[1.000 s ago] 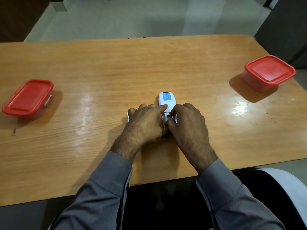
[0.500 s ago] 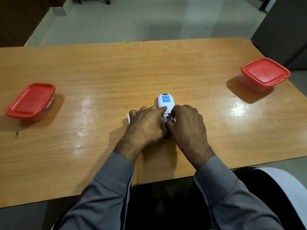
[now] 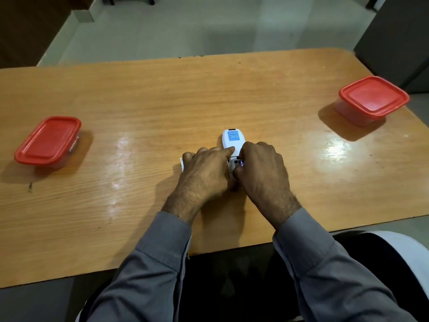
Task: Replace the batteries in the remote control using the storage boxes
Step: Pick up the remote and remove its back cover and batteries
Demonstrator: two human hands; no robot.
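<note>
A red-lidded box [image 3: 48, 141] is sitting far to the left on the wooden table [image 3: 139, 94]. Its lid is on, and it is well apart from everything else.

Moving toward the middle, a small white piece [image 3: 181, 164] is peeking out from under the left hand's outer fingers. It is too hidden to tell what it is.

The left hand [image 3: 204, 175] is lying knuckles up on the table. Its fingers are curled, and its pointing finger is reaching across and pressing on the back of the white remote [image 3: 232, 141]. The remote is lying face down in the middle of the table, between the two hands, with a blue sticker [image 3: 233, 137] showing on its far end. The near end is looking open, with a dark gap inside.

The right hand [image 3: 262, 173] is pressing in from the other side. Its thumb and fingers are bunching together at the open part, where something small and purple-shiny [image 3: 242, 163] is showing. It is too small to tell if the fingers are pinching it.

Gray sleeves [image 3: 325, 263] are covering both arms.

Far to the right, another red-lidded box [image 3: 373, 97] is sitting near the table's edge, closed too.
</note>
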